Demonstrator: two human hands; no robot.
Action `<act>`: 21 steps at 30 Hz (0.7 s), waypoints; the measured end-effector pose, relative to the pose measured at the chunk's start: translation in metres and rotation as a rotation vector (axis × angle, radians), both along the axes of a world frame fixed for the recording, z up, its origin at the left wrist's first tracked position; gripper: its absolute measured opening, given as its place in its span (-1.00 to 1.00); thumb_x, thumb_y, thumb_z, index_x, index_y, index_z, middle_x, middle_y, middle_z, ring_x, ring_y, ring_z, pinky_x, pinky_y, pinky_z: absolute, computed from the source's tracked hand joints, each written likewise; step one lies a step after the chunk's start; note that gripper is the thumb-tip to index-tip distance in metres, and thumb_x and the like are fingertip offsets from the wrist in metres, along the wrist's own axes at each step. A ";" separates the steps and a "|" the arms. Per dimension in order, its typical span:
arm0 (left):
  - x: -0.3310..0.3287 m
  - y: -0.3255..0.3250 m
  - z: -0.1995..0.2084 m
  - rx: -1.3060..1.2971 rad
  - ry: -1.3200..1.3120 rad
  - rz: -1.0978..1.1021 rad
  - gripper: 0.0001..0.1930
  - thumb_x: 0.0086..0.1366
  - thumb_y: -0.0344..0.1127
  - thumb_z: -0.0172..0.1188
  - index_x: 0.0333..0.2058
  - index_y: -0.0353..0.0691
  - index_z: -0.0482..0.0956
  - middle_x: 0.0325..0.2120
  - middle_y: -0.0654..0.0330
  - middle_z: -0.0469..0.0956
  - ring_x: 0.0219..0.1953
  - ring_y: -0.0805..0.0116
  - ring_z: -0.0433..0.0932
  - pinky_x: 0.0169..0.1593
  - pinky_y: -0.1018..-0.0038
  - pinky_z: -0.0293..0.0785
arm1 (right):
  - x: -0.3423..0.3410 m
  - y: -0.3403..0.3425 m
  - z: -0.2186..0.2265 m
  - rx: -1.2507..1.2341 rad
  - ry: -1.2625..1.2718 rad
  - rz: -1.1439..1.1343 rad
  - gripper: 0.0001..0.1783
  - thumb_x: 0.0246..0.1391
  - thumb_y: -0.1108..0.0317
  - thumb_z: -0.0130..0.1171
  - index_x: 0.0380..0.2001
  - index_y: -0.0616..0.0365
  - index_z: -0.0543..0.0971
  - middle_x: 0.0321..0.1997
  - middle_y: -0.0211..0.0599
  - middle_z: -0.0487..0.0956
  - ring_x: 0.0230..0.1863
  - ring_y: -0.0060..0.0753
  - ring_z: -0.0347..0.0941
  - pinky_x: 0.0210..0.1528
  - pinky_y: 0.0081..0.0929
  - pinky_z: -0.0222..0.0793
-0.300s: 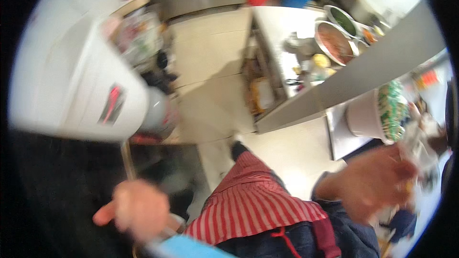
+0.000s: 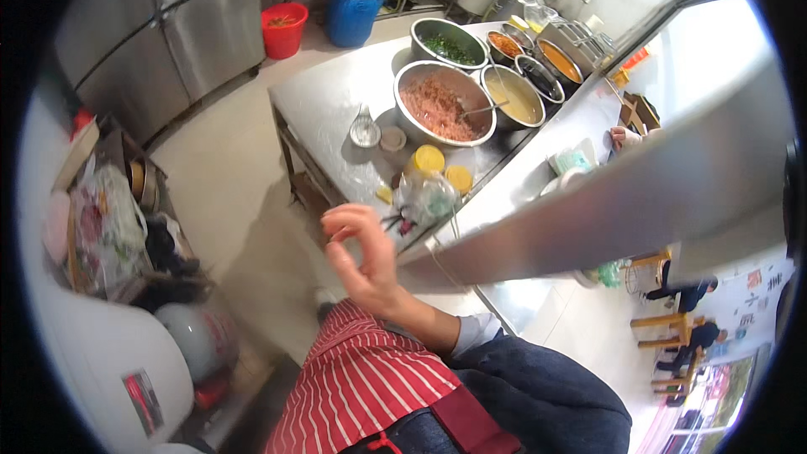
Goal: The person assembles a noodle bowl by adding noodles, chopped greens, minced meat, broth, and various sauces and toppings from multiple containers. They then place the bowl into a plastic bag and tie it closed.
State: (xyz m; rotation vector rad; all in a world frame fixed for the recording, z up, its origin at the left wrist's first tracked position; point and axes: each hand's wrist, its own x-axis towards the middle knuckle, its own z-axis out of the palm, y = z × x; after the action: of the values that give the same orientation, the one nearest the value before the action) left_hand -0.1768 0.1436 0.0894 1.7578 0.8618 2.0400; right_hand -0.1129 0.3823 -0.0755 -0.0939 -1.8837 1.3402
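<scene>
Right hand, bare, fingers curled toward thumb [image 2: 366, 256]: slightly blurred; cannot tell if anything thin is pinched. Left hand: outside frame. Red apron with white stripes [image 2: 353, 387]: cut by lower edge. Tall stainless-steel cabinet [image 2: 214, 38]: top cut off. Clear crumpled plastic bag [image 2: 427, 197]: contents indistinct. Co-worker's hand [image 2: 624, 136]: remainder hidden by broad grey metal panel [image 2: 605, 202], itself blurred. Distant dark-clothed seated people [image 2: 699, 336]: too small to read their actions.

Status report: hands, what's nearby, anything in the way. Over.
Right hand near table, curled, apparently empty; left hand out of view. Clear bag on table. Meat bowl beyond; bag perhaps in the way.
</scene>
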 end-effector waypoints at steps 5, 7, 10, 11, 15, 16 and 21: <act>-0.073 0.075 0.006 -0.001 0.179 0.123 -0.73 0.14 -0.21 0.19 -0.26 -0.26 0.56 -0.38 0.06 0.55 -0.42 0.07 0.54 -0.26 0.28 0.54 | -0.063 0.035 -0.017 0.015 -0.166 0.016 -0.71 -0.06 0.56 0.08 -0.18 0.25 0.44 -0.17 -0.18 0.41 -0.29 -0.40 0.39 -0.29 -0.55 0.37; -0.103 0.095 0.005 0.006 0.223 0.137 -0.75 0.14 -0.23 0.19 -0.27 -0.27 0.56 -0.38 0.05 0.55 -0.42 0.07 0.54 -0.27 0.29 0.54 | -0.077 0.049 -0.030 -0.024 -0.252 -0.062 -0.76 -0.04 0.55 0.07 -0.23 0.24 0.46 -0.19 -0.22 0.42 -0.37 -0.48 0.41 -0.35 -0.60 0.37; -0.150 0.118 0.000 0.013 0.276 0.148 -0.77 0.14 -0.27 0.17 -0.29 -0.30 0.55 -0.39 0.04 0.54 -0.42 0.09 0.54 -0.27 0.31 0.54 | -0.101 0.065 -0.052 -0.099 -0.321 -0.193 -0.81 -0.03 0.55 0.07 -0.27 0.24 0.48 -0.21 -0.26 0.42 -0.43 -0.54 0.41 -0.41 -0.64 0.36; -0.166 0.125 0.000 0.019 0.300 0.147 -0.78 0.14 -0.28 0.17 -0.29 -0.30 0.55 -0.39 0.04 0.54 -0.41 0.09 0.55 -0.28 0.32 0.54 | -0.110 0.068 -0.058 -0.125 -0.373 -0.237 -0.85 -0.04 0.56 0.06 -0.32 0.24 0.48 -0.23 -0.29 0.42 -0.48 -0.58 0.40 -0.45 -0.65 0.34; -0.235 0.140 -0.004 0.058 0.387 0.163 -0.80 0.14 -0.33 0.15 -0.32 -0.33 0.55 -0.39 0.03 0.53 -0.41 0.10 0.55 -0.29 0.34 0.54 | -0.163 0.078 -0.075 -0.173 -0.474 -0.249 -0.84 -0.03 0.56 0.03 -0.32 0.20 0.50 -0.21 -0.28 0.43 -0.39 -0.54 0.42 -0.42 -0.65 0.36; -0.255 0.139 -0.004 0.069 0.409 0.158 -0.81 0.14 -0.34 0.14 -0.32 -0.34 0.54 -0.39 0.03 0.53 -0.41 0.11 0.55 -0.29 0.35 0.55 | -0.181 0.080 -0.079 -0.145 -0.451 -0.260 -0.85 -0.04 0.56 0.03 -0.33 0.20 0.49 -0.22 -0.29 0.42 -0.41 -0.55 0.41 -0.44 -0.64 0.35; -0.355 0.108 0.000 0.129 0.548 0.272 -0.84 0.14 -0.40 0.12 -0.35 -0.38 0.54 -0.40 0.01 0.52 -0.41 0.12 0.55 -0.30 0.38 0.55 | -0.297 0.079 -0.088 -0.034 -0.415 -0.288 -0.87 -0.03 0.57 0.01 -0.36 0.21 0.49 -0.23 -0.23 0.42 -0.44 -0.46 0.41 -0.43 -0.59 0.35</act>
State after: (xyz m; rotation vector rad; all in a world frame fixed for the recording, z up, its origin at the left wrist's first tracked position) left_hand -0.5319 0.2521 0.0899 2.4482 1.1990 1.8141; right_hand -0.4102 0.4611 -0.1639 -0.6797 -2.0853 1.2172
